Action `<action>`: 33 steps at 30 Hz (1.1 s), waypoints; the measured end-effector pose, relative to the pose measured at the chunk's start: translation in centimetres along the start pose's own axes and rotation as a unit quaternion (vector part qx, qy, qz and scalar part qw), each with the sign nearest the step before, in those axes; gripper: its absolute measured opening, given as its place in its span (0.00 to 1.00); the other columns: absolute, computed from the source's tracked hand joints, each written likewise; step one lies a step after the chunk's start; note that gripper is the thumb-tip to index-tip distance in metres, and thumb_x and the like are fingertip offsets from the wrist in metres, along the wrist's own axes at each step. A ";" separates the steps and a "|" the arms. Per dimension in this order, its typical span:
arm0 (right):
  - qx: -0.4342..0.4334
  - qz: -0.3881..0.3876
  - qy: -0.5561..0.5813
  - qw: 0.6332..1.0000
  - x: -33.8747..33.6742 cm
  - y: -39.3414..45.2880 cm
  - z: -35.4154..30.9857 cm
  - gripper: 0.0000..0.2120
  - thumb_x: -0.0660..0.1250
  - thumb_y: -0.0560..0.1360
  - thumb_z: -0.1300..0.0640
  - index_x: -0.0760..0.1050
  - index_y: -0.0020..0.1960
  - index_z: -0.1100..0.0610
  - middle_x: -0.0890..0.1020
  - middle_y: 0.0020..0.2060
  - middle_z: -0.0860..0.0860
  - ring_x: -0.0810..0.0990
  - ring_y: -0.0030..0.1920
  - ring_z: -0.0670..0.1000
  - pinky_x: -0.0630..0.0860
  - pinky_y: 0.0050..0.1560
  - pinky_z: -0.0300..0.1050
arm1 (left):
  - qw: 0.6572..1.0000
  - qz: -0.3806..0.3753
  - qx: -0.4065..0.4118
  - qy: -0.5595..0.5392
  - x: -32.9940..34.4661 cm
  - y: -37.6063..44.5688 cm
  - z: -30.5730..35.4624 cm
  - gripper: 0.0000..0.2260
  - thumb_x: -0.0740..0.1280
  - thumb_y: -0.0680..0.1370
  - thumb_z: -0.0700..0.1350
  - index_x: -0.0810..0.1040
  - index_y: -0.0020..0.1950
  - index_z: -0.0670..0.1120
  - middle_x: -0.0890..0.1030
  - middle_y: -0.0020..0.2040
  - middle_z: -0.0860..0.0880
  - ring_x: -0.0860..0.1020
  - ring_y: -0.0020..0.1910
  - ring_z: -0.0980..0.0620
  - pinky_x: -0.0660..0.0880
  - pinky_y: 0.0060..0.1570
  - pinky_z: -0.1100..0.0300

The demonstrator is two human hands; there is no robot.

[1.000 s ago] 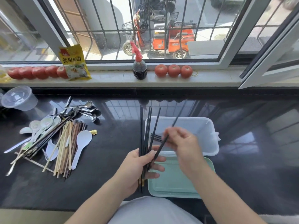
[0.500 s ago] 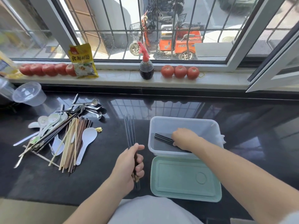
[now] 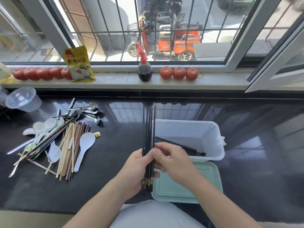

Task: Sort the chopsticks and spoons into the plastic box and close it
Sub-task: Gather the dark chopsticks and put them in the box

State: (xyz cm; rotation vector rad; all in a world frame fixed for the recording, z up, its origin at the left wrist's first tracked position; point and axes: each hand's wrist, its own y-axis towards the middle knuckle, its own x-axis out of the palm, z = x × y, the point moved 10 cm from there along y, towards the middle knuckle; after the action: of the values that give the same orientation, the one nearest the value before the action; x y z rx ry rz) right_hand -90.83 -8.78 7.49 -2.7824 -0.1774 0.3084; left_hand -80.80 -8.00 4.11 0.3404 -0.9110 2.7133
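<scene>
Bundle of black chopsticks (image 3: 149, 137) held upright in the left hand (image 3: 137, 165), fingers curled round the lower part, gold-banded ends down near the edge of the green lid (image 3: 189, 186); right hand (image 3: 171, 159) at the same bundle, thumb and fingers pinching what seems to be one or two sticks, though hard to tell how many from this angle.

White plastic box (image 3: 212, 142) just behind the hands, open, with a few black chopsticks already lying slantwise on its bottom; lid flat on the counter, touching the near side of the box.

For a good move: draw out only a matched pair, sliding upward along the bundle and not sideways, so that the others stay in line; keep the left grip firm but not tight; lay the pair parallel to the sticks inside, banded ends to the same side, so space remains for spoons.

Mixed pile (image 3: 65, 145) of wooden chopsticks, white spoons and metal spoons well apart at the left, not yet sorted; lid to go on last.
</scene>
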 end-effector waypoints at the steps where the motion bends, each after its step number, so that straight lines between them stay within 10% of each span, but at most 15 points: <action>1: -0.002 0.025 0.008 1.000 -0.1 -0.7 -0.1 0.07 0.68 0.80 0.58 0.84 0.47 0.54 0.81 0.35 0.56 0.74 0.31 0.45 0.73 0.35 0.42 | 1.000 -0.020 -0.002 0.014 0.7 -0.2 0.0 0.11 0.65 0.80 0.47 0.80 0.53 0.41 0.84 0.38 0.46 0.80 0.33 0.52 0.75 0.36 0.57; 7: 0.084 0.076 0.180 0.977 -2.2 -1.3 2.0 0.07 0.69 0.79 0.60 0.84 0.47 0.61 0.87 0.43 0.59 0.83 0.39 0.53 0.79 0.37 0.43 | 0.992 -0.103 -0.022 0.070 1.9 -1.0 -0.9 0.13 0.60 0.85 0.45 0.79 0.64 0.42 0.85 0.56 0.41 0.84 0.51 0.42 0.81 0.48 0.50; 11: -0.083 0.258 0.158 0.950 -11.0 0.5 -1.7 0.08 0.67 0.81 0.59 0.83 0.46 0.57 0.85 0.37 0.51 0.84 0.41 0.51 0.83 0.45 0.44 | 0.999 0.050 -0.016 -0.003 -1.6 0.0 -0.7 0.13 0.59 0.86 0.46 0.78 0.63 0.41 0.86 0.51 0.40 0.85 0.46 0.41 0.84 0.43 0.48; 13: -0.179 0.305 -0.076 0.932 -14.2 1.8 -4.4 0.07 0.67 0.81 0.57 0.83 0.48 0.56 0.84 0.37 0.50 0.82 0.41 0.50 0.81 0.43 0.44 | 0.987 0.151 -0.018 -0.057 -4.8 0.3 -0.8 0.12 0.59 0.86 0.46 0.77 0.61 0.40 0.84 0.41 0.42 0.82 0.34 0.45 0.81 0.33 0.53; 17: -0.008 -0.031 -0.585 0.810 -8.8 8.9 3.5 0.10 0.63 0.82 0.50 0.79 0.48 0.54 0.81 0.44 0.53 0.80 0.48 0.60 0.76 0.45 0.48 | 0.966 0.213 -0.037 -0.143 -7.8 0.3 -2.4 0.14 0.59 0.86 0.45 0.75 0.64 0.37 0.72 0.32 0.48 0.65 0.25 0.53 0.63 0.24 0.62; 21: 0.043 -0.156 -0.648 0.744 -5.1 10.6 9.4 0.14 0.65 0.81 0.53 0.71 0.40 0.59 0.77 0.42 0.59 0.76 0.45 0.61 0.69 0.43 0.46 | 0.966 0.205 -0.052 -0.150 -7.2 0.1 -3.3 0.13 0.60 0.86 0.44 0.75 0.64 0.37 0.69 0.31 0.49 0.63 0.25 0.53 0.60 0.25 0.61; 24: 0.035 -0.153 -0.665 0.730 -4.4 11.9 10.2 0.12 0.65 0.81 0.53 0.78 0.53 0.62 0.82 0.52 0.61 0.81 0.52 0.62 0.71 0.43 0.47 | 0.967 0.203 -0.052 -0.141 -7.1 -0.2 -3.1 0.13 0.60 0.86 0.44 0.75 0.63 0.37 0.70 0.31 0.48 0.64 0.26 0.53 0.61 0.26 0.60; 28: 0.048 -0.126 -0.621 0.772 -4.7 12.0 9.6 0.13 0.65 0.81 0.49 0.80 0.55 0.59 0.83 0.53 0.58 0.81 0.53 0.61 0.74 0.46 0.47 | 0.971 0.184 -0.048 -0.147 -6.9 -0.5 -2.6 0.14 0.60 0.85 0.47 0.77 0.63 0.38 0.73 0.33 0.47 0.67 0.27 0.51 0.64 0.27 0.60; 33: 0.057 -0.005 -0.193 0.979 -3.8 8.1 4.4 0.12 0.65 0.80 0.52 0.82 0.46 0.59 0.85 0.40 0.51 0.82 0.42 0.52 0.80 0.48 0.50 | 0.989 0.087 -0.027 -0.114 -4.3 -0.3 -1.1 0.14 0.62 0.84 0.47 0.77 0.60 0.37 0.76 0.35 0.45 0.70 0.27 0.50 0.65 0.27 0.59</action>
State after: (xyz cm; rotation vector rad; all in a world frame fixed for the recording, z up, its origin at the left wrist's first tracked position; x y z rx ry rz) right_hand -94.88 -15.60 1.39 -2.5804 -0.2572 0.8295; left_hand -76.83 -7.86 2.13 0.5962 -1.1221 2.8427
